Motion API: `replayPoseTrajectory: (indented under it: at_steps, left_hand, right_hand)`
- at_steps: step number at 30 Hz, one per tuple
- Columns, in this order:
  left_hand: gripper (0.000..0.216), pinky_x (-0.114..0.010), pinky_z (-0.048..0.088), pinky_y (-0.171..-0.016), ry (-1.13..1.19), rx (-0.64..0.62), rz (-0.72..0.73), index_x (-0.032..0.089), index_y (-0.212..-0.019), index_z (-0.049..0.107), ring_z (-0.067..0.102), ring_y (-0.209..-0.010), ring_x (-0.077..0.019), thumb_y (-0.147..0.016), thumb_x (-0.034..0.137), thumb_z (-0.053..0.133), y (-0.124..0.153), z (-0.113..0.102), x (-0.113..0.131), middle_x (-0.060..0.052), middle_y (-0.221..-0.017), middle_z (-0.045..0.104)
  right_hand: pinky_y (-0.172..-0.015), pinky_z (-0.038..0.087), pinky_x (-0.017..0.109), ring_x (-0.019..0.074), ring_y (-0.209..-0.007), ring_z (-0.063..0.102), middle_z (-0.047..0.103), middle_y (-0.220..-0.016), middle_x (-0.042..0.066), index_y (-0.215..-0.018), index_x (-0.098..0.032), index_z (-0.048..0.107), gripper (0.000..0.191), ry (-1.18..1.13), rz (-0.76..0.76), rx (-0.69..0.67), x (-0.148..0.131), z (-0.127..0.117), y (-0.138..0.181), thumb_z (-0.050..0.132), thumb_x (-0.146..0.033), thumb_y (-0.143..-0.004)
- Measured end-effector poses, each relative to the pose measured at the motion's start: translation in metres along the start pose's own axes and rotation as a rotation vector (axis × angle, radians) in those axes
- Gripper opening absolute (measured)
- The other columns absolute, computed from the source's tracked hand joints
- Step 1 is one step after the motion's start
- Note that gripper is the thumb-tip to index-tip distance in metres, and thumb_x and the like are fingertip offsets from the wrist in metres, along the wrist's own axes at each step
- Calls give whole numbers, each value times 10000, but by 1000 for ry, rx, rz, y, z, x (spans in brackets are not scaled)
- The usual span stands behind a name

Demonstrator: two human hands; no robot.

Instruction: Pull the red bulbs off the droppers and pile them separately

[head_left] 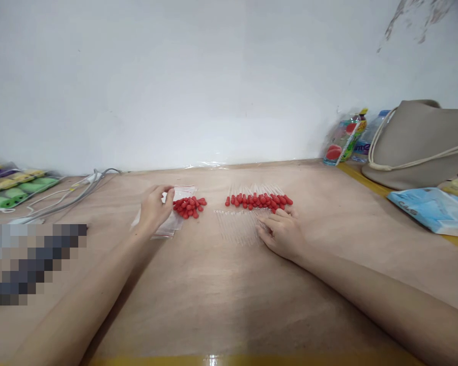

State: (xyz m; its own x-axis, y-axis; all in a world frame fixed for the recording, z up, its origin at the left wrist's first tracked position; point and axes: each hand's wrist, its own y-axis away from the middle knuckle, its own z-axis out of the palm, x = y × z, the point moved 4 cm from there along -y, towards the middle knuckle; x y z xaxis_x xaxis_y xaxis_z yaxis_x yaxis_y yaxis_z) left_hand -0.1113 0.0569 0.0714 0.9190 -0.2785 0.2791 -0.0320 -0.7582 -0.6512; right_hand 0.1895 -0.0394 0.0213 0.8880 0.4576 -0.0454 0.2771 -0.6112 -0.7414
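My left hand (154, 208) rests on a stack of clear plastic bags (175, 219), fingers curled toward a small pile of loose red rubber bulbs (190, 206). My right hand (282, 233) lies palm down on a row of clear glass pipette tubes (238, 226), its fingers pinching at the tubes' ends. Just beyond it lies a row of several droppers with red bulbs (259, 200) fitted on. Everything sits on a pale wooden table (213, 295).
A beige bag with cord handles (420, 142) stands at the back right, with bottles (347, 137) beside it and a blue packet (435, 208) in front. Grey cables (72, 195) and green and yellow rolls (15, 188) lie at the far left. A white wall (213, 76) backs the table.
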Motion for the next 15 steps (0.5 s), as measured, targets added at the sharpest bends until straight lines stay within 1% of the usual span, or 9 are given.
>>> replayPoseTrajectory:
  at_steps: [1, 2, 4, 6, 9, 12, 15]
  left_hand:
    - [269, -310, 422, -769, 17, 19, 90, 164, -895, 617, 555, -808, -188, -820, 312, 405, 4, 1, 13, -55, -882, 626]
    - [257, -316, 415, -792, 36, 5, 187, 165, -875, 622, 547, -828, -188, -827, 291, 403, 8, 3, 27, -51, -867, 622]
    - [237, -339, 399, -814, 32, -91, 349, 175, -866, 631, 527, -848, -195, -832, 278, 421, 17, 13, 53, -45, -850, 615]
    - [208, -364, 394, -794, -9, -135, 419, 180, -838, 643, 509, -850, -212, -809, 297, 474, 21, 24, 73, -54, -854, 608]
    - [221, -404, 381, -772, -90, -176, 429, 180, -810, 654, 490, -895, -249, -781, 354, 521, 19, 40, 90, -81, -915, 592]
    - [260, -428, 365, -754, -131, -223, 403, 176, -757, 659, 486, -908, -269, -780, 394, 518, 11, 55, 99, -95, -923, 585]
    - [302, -441, 351, -757, -136, -231, 388, 171, -698, 659, 480, -907, -282, -771, 429, 520, 7, 67, 106, -105, -908, 582]
  right_hand:
    - [-750, 259, 346, 147, -620, 463, 607, -568, 6, -720, -193, 649, 188, 9, 12, -17, -1, 0, 0, 512, -304, -787]
    - [-743, 257, 350, 153, -628, 468, 613, -577, 11, -703, -193, 642, 213, 20, 22, -37, -3, 1, 0, 519, -346, -785]
    - [-728, 254, 355, 168, -651, 481, 629, -605, 24, -669, -190, 626, 281, 39, 33, -81, -5, 2, 0, 531, -434, -770]
    - [-721, 250, 358, 179, -669, 490, 642, -633, 35, -668, -189, 623, 335, 44, 31, -112, -7, 2, 0, 531, -498, -758]
    - [-710, 245, 355, 183, -687, 502, 652, -661, 46, -742, -189, 638, 367, 38, 33, -110, -7, 1, 0, 508, -532, -766]
    - [-696, 239, 343, 180, -695, 512, 656, -688, 40, -805, -191, 642, 361, 30, 49, -94, -4, -2, 1, 501, -522, -775]
    - [-680, 231, 327, 165, -666, 508, 644, -660, 23, -819, -198, 647, 306, 22, 72, -85, 0, -4, 3, 519, -473, -782]
